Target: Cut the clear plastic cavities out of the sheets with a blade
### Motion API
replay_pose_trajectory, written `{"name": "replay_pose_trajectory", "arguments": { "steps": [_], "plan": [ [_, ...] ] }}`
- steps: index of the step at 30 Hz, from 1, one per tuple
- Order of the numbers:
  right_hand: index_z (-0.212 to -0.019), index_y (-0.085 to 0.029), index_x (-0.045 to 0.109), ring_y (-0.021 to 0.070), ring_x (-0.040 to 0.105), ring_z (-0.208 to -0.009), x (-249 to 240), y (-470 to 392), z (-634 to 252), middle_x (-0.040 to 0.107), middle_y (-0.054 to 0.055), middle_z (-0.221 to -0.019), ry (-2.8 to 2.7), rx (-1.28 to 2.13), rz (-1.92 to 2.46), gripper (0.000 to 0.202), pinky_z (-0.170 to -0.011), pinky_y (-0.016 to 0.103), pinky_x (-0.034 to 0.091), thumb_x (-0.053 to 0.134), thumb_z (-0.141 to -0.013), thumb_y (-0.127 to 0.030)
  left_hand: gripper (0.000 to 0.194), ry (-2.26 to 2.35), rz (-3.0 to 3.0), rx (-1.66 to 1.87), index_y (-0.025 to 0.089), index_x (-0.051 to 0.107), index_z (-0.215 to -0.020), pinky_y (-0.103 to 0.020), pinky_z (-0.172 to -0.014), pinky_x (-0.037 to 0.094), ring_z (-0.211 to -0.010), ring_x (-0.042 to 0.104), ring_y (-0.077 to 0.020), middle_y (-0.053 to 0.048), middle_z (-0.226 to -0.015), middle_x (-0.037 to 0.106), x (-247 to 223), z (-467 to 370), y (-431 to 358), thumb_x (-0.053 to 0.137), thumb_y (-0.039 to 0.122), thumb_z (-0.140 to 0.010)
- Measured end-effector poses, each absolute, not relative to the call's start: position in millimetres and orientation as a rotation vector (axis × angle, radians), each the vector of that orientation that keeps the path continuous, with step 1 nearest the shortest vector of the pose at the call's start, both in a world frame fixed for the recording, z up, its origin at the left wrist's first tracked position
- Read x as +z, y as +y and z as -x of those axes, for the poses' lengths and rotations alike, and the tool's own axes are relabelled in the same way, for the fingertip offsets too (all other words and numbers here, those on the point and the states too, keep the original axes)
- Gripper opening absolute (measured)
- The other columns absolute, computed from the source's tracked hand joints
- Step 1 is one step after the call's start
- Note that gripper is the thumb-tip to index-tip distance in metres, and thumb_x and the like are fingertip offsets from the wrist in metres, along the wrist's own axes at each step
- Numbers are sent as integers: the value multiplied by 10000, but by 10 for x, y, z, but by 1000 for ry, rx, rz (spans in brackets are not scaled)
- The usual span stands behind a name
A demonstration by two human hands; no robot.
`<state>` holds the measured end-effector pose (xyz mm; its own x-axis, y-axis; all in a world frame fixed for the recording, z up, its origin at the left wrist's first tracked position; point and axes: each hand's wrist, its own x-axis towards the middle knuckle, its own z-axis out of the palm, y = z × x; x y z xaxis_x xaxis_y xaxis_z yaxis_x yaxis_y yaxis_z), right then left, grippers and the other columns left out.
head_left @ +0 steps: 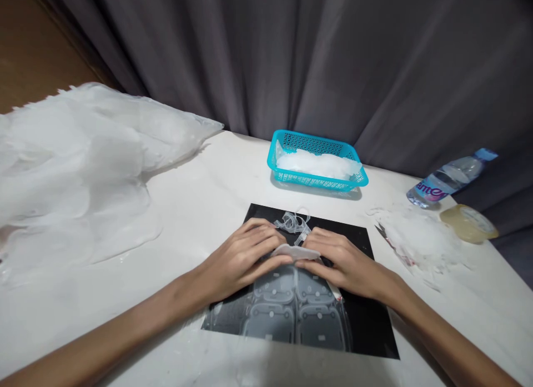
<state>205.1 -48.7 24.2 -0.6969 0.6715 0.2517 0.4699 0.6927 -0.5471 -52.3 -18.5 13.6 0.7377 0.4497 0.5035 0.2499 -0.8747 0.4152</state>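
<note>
A small whitish translucent piece (296, 252) is pinched between both hands, above a black mat (366, 326). My left hand (250, 251) grips its left end, thumb below and fingers above. Its right end is held the same way by my right hand (339, 260). On the mat under and in front of the hands lies a clear sheet of joined, rounded shapes (272, 320). Thin, curled translucent strips (293, 223) lie just beyond the fingertips. Part of a slim white and red object (335, 291) shows beneath my right hand.
A blue basket (316, 181) with white pieces stands at the back. Large translucent bags (75, 170) cover the left side. At right are pointed metal tool tips (385, 234), white scraps (428, 237), a yellowish container (468, 223) and a tilted water bottle (452, 179).
</note>
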Motion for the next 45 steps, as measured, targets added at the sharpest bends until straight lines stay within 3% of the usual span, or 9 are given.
{"name": "replay_pose_trajectory", "arguments": {
  "steps": [3,6,18,24,32,35,45],
  "plan": [
    [-956,-170,627,192,537,-852,230,-513,-2035,638,38,-872,-2526,569,866,197,-812,335,451,508,-1085,-259,153,610,-2476,827,188,613,-1091,-341,-977,502,-1006,642,-188,-33,-1042,723,153,536,-210,684,293,-1005],
    [-934,-170,633,190,528,-849,254,-540,-2026,628,33,-855,-2586,490,882,242,-839,351,438,489,-1094,-280,145,591,-2434,809,202,629,-1149,-308,-922,516,-1037,618,-189,-29,-1055,728,154,544,-233,664,245,-1015],
    [-939,-135,681,194,549,-830,387,-570,-1995,674,61,-880,-2566,99,846,228,-801,350,425,514,-1070,-218,97,531,-2453,981,181,652,-1090,-347,-988,494,-944,689,-164,-26,-983,751,179,528,-189,653,133,-1005],
    [-952,-143,672,201,586,-807,346,-567,-1970,719,60,-865,-2358,-145,887,106,-767,350,444,593,-1022,-155,103,553,-2480,1039,167,651,-1083,-343,-991,482,-939,691,-157,-35,-998,744,207,532,-170,648,108,-1000],
    [-1105,-175,627,210,639,-910,267,-557,-2000,728,79,-995,-2220,216,918,85,-829,362,500,611,-1033,-219,94,572,-2482,1023,186,685,-1067,-345,-940,495,-904,674,-165,-28,-968,745,162,540,-110,671,134,-989],
    [-1068,-178,629,210,622,-903,241,-520,-2018,717,68,-976,-2274,306,968,67,-818,357,475,603,-1041,-233,132,589,-2486,1036,196,699,-1102,-341,-931,501,-934,681,-172,-34,-993,759,144,556,-98,659,131,-995],
    [-1041,-166,643,215,579,-881,326,-531,-2027,723,71,-957,-2388,83,917,113,-811,356,447,530,-1054,-171,140,621,-2503,1018,200,669,-1119,-369,-966,469,-947,683,-184,-34,-1006,759,166,536,-148,695,182,-983]
  ]
}}
